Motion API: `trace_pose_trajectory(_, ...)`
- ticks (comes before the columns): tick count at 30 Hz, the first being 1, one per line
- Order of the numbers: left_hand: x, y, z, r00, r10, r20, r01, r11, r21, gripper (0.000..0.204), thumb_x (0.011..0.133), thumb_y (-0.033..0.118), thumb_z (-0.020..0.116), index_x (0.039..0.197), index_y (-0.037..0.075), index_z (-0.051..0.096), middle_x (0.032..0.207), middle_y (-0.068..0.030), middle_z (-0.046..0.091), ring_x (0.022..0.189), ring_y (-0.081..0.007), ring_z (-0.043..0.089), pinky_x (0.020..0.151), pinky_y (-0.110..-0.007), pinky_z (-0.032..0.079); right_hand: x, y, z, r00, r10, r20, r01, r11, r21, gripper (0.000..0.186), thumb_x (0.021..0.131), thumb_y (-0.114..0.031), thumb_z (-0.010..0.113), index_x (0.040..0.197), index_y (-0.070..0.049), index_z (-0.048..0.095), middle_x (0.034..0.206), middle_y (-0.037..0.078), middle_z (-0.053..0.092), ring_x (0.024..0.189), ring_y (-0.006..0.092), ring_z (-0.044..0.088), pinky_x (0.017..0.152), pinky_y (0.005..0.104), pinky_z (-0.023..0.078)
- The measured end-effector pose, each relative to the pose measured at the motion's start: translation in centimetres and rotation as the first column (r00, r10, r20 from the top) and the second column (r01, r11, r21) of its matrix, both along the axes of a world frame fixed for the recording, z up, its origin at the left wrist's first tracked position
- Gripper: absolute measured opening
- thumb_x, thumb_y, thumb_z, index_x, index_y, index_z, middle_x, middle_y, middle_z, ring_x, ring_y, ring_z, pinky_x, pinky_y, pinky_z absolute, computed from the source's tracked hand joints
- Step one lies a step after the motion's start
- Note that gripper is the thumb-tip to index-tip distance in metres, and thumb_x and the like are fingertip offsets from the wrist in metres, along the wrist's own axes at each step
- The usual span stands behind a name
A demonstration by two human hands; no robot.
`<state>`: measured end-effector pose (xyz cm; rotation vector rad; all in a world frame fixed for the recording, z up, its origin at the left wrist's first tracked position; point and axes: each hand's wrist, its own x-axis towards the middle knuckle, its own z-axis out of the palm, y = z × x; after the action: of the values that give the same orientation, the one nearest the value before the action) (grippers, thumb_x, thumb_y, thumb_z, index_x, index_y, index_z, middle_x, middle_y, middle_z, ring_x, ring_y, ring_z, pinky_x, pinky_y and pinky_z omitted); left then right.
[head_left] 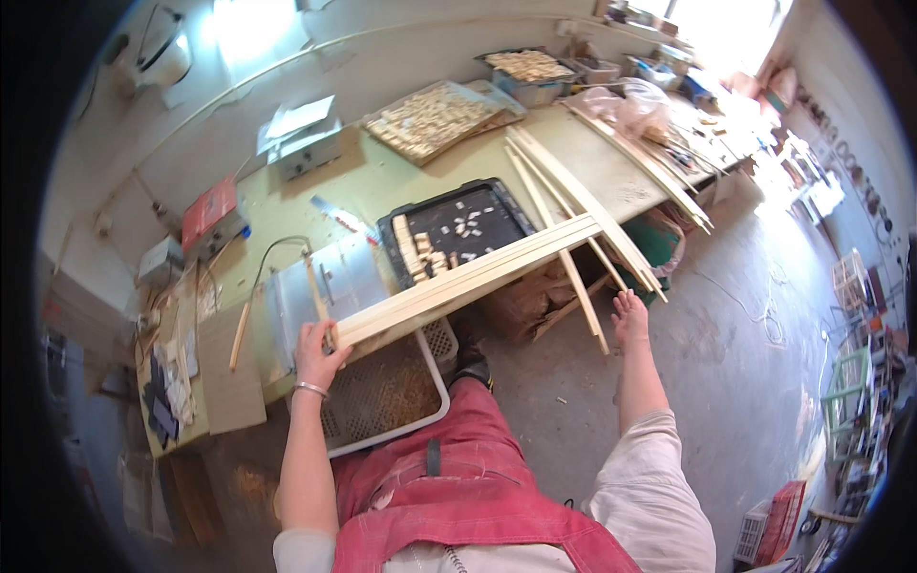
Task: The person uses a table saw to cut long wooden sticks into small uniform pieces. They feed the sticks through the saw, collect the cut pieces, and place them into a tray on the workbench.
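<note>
Several long pale wooden strips (468, 277) lie side by side along the front edge of the workbench. My left hand (320, 355) is closed at their left end, thumb and fingers pinched around it; a small dark bit between the fingers is too small to name. More loose strips (587, 215) slant across the bench and stick out over its front edge. Just off their near ends is my right hand (630, 321), open, fingers stretched out, holding nothing. Behind the long strips, a black tray (390, 239) bears short wooden blocks (406, 244) and small pale pieces.
Left of the tray lies a metal plate (349, 272) with a thin upright stick. A board covered in wooden pieces (439, 119) rests farther back. Below the bench edge stands a white plastic crate (444, 396) holding shavings, beside a brown sack (525, 306). A red-topped box (212, 212) stands left.
</note>
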<state>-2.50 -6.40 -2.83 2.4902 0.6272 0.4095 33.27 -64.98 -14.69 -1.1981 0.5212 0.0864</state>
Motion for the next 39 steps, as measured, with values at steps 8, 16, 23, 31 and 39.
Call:
trace_pose_trajectory(8, 0.0, -0.2, -0.9, 1.000, -0.006, 0.017, 0.005, 1.000, 0.030, 0.054, 0.073, 0.033, 0.088, 0.121, 0.018, 0.068, 0.108, -0.0099, 0.059, 0.105, -0.0348, 0.062, 0.088, -0.046, 0.053, -6.7, 5.6, 1.8, 0.971, 0.160, 0.176, -0.094, 0.937, -0.337, 0.021, 0.102, -0.006, 0.058, 0.123, -0.002, 0.061, 0.095, 0.007, 0.071, 0.077, 0.0118, 0.065, 0.063, 0.0248, 0.051)
trace_pose_trajectory(16, 0.0, -0.4, -0.4, 1.000, 0.003, 0.015, -0.004, 0.997, 0.082, 0.054, 0.076, 0.030, 0.090, 0.124, 0.016, 0.068, 0.104, -0.0074, 0.057, 0.093, -0.0267, 0.062, 0.085, -0.040, 0.053, -25.0, 22.7, 0.0, 0.405, 0.858, 0.317, -0.239, 0.434, -0.869, 0.016, 0.092, -0.006, 0.067, 0.105, -0.003, 0.074, 0.100, 0.013, 0.075, 0.094, 0.0272, 0.071, 0.088, 0.0419, 0.057)
trace_pose_trajectory(23, 0.5, -0.7, 0.1, 0.996, 0.056, -0.062, -0.054, 0.998, 0.037, 0.057, 0.074, 0.034, 0.090, 0.125, 0.019, 0.070, 0.118, -0.0095, 0.061, 0.114, -0.0334, 0.062, 0.098, -0.047, 0.051, -32.4, 29.2, -5.0, -0.218, 0.914, -0.343, 0.012, -0.349, -0.937, 0.039, 0.084, -0.031, 0.074, 0.117, -0.012, 0.070, 0.106, 0.007, 0.072, 0.110, 0.0267, 0.068, 0.123, 0.0534, 0.033)
trace_pose_trajectory(31, 0.4, -0.6, -0.7, 0.999, 0.044, 0.023, -0.046, 0.996, 0.079, 0.057, 0.072, 0.033, 0.091, 0.122, 0.018, 0.069, 0.111, -0.0095, 0.059, 0.109, -0.0339, 0.062, 0.095, -0.046, 0.051, -32.2, 28.7, -6.1, -0.031, 0.948, -0.316, 0.080, -0.313, -0.946, 0.011, 0.089, -0.016, 0.060, 0.090, -0.009, 0.069, 0.091, 0.010, 0.073, 0.106, 0.0261, 0.070, 0.114, 0.0433, 0.044)
trace_pose_trajectory(39, 0.5, -0.8, -0.7, 0.998, 0.061, 0.024, -0.063, 0.994, 0.090, 0.057, 0.072, 0.033, 0.091, 0.122, 0.018, 0.069, 0.112, -0.0096, 0.059, 0.109, -0.0338, 0.062, 0.095, -0.047, 0.051, -31.2, 28.0, -5.7, 0.021, 0.953, -0.301, 0.156, -0.301, -0.941, 0.016, 0.090, -0.015, 0.058, 0.091, -0.009, 0.072, 0.096, 0.011, 0.074, 0.105, 0.0289, 0.070, 0.115, 0.0436, 0.043)
